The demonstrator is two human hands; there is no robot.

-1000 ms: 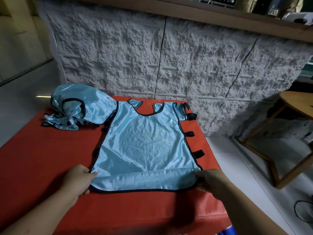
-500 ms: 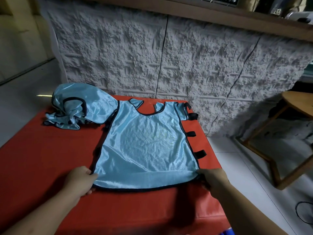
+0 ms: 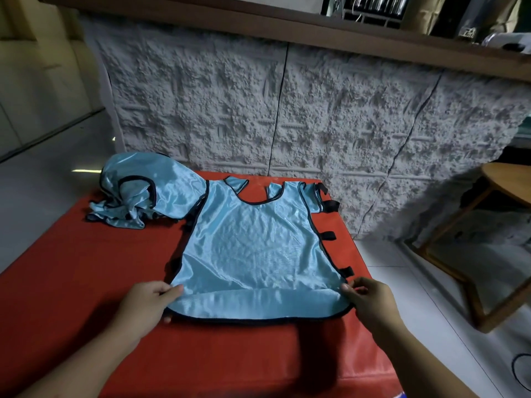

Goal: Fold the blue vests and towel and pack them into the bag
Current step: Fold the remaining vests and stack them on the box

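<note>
Single head cam, wide-angle.
Looks forward and down, close over the red surface (image 3: 71, 282); textured wall (image 3: 287, 110) just behind.

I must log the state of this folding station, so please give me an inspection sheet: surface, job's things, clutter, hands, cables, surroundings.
Surface: red mat, bare at the near and left parts.
Job's things: flat blue vest spread neck away, its top layer's hem lifted at the near end; crumpled blue vest at the far left, touching it. Towel and bag: nothing seen.
Clutter: nothing seen.
Hands: left hand pinches the near left hem corner; right hand pinches the near right corner.
Cables: dark cable on the floor, lower right.
Surroundings: textured white wall behind; wooden table at right; tiled floor.
</note>
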